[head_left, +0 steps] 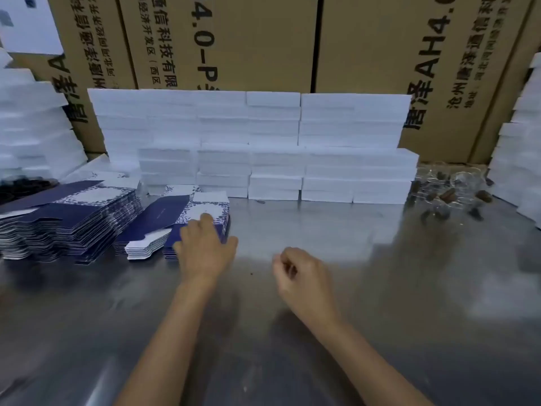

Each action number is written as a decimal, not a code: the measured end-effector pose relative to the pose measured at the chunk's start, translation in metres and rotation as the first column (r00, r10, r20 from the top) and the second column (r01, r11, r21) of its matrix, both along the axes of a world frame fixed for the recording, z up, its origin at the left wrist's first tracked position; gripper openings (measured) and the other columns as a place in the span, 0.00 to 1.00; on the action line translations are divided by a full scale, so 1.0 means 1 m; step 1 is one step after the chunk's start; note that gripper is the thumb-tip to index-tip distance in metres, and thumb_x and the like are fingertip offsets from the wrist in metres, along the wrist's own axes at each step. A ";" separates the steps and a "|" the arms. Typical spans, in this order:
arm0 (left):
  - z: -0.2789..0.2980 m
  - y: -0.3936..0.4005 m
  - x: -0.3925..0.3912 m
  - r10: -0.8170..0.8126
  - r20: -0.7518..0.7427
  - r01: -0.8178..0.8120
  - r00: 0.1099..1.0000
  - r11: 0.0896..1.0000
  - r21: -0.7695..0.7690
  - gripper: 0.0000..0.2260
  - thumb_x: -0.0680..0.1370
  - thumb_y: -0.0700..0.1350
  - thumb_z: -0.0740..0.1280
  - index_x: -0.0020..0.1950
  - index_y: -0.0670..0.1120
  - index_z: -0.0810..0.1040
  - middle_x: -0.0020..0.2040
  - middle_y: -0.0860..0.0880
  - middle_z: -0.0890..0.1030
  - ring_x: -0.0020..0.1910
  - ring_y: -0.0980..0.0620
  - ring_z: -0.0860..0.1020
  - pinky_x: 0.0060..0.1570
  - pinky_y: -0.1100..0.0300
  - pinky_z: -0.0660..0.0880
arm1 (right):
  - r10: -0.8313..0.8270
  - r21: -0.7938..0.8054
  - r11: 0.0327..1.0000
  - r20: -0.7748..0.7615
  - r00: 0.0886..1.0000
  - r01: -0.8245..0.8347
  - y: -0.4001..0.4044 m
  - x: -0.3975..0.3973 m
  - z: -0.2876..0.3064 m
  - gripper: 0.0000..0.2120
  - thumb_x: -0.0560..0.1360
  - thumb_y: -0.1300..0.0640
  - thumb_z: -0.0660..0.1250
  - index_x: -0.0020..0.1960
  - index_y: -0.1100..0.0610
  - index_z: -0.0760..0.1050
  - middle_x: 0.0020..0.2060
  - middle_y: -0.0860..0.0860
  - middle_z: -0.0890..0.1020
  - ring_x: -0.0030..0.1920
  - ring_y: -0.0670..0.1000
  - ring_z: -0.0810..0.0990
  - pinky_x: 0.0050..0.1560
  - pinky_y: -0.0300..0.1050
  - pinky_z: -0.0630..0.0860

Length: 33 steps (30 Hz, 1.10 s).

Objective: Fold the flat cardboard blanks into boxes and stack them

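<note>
At the far left, a tall leaning pile of flat blanks [67, 227], navy with a blue-and-white floral print, sat on the steel bench [366, 288], with white folded boxes [32, 121] heaped behind it. Just to its right lay a shorter stack of blanks [164, 221], its white tab ends pointing toward the person. The left hand [205, 247] rested palm down on the near right corner of that shorter stack, fingers spread loosely across the top blank and thumb out to the side on the bench; it covered the blank rather than pinching it. To the right, the right hand [301, 273] hovered over bare bench, fingers curled inward into a loose fist and holding nothing visible. Behind both hands stood a wall of finished white boxes [263, 148], stacked in even rows against large brown cartons [251, 39] printed with black lettering. Further right, small dark brown pieces [448, 196] lay scattered among clear wrapping, and more white boxes [521, 142] rose at the right edge.
</note>
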<state>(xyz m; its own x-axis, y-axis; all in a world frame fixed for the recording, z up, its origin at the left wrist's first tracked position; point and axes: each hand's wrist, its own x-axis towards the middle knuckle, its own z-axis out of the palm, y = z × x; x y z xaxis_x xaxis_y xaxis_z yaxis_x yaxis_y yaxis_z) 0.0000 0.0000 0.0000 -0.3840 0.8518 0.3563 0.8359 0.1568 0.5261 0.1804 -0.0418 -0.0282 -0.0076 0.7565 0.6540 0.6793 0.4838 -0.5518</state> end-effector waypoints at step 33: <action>0.009 -0.013 0.033 -0.151 -0.060 0.152 0.987 0.726 0.671 0.15 0.74 0.32 0.62 0.58 0.43 0.79 0.64 0.47 0.79 0.64 0.47 0.74 0.66 0.55 0.65 | -0.012 -0.108 0.582 -0.992 0.124 -0.806 0.077 -0.026 0.061 0.09 0.78 0.73 0.58 0.49 0.60 0.70 0.48 0.59 0.80 0.41 0.54 0.80 0.40 0.42 0.81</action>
